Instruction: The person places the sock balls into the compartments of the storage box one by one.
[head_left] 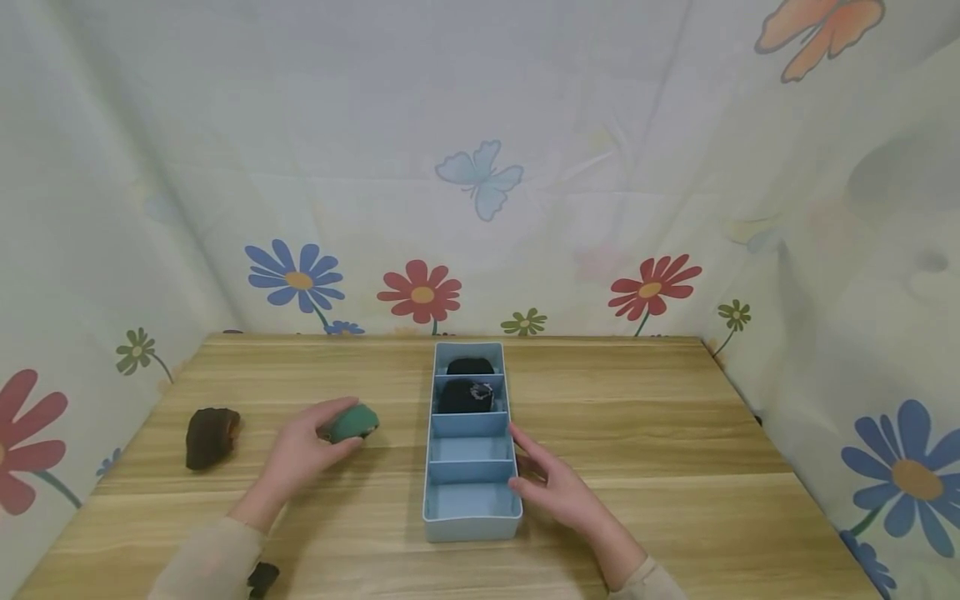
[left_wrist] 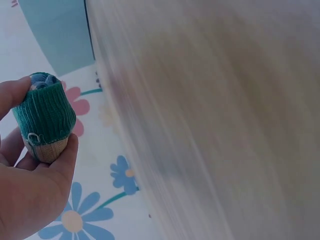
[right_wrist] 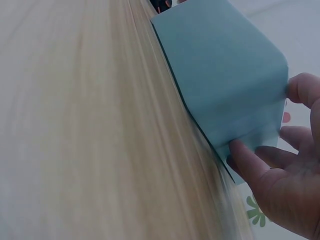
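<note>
- Right now my left hand [head_left: 300,454] is curled around a rolled green sock [head_left: 351,423], thumb under it and fingers over the top; the left wrist view shows the roll [left_wrist: 45,117] pinched between thumb and fingertips, with a tan toe end poking out below the green cuff.
- The roll sits at about 9 o'clock from the blue divided tray [head_left: 471,527], near its left wall but not touching it.
- My right hand [head_left: 558,487] lies at the tray's 3 o'clock with the fingers straight and relaxed, the fingertips [right_wrist: 242,152] resting against the outer wall; it grips nothing.
- The two far compartments, toward 12 o'clock, each hold a dark sock bundle [head_left: 467,397]; the three nearer ones look bare.
- Risk one, as I judge it: the hold is only on the cuff end, so the roll could loosen and unfurl if I lift it by that end.
- Risk two: the tray is light plastic and my right hand only touches it. A knock from the left could slide it toward 3 o'clock or skew it.
- Risk three: the compartments are narrow, so a roll brought in crosswise could catch on a divider and perch there.
- Risk four: my left sleeve [head_left: 213,562] could brush the small dark thing [head_left: 262,577] near the table's [head_left: 675,433] front edge at 7 o'clock.
- A brown sock roll [head_left: 212,436] lies well apart at 9 o'clock, out of harm's way.
</note>
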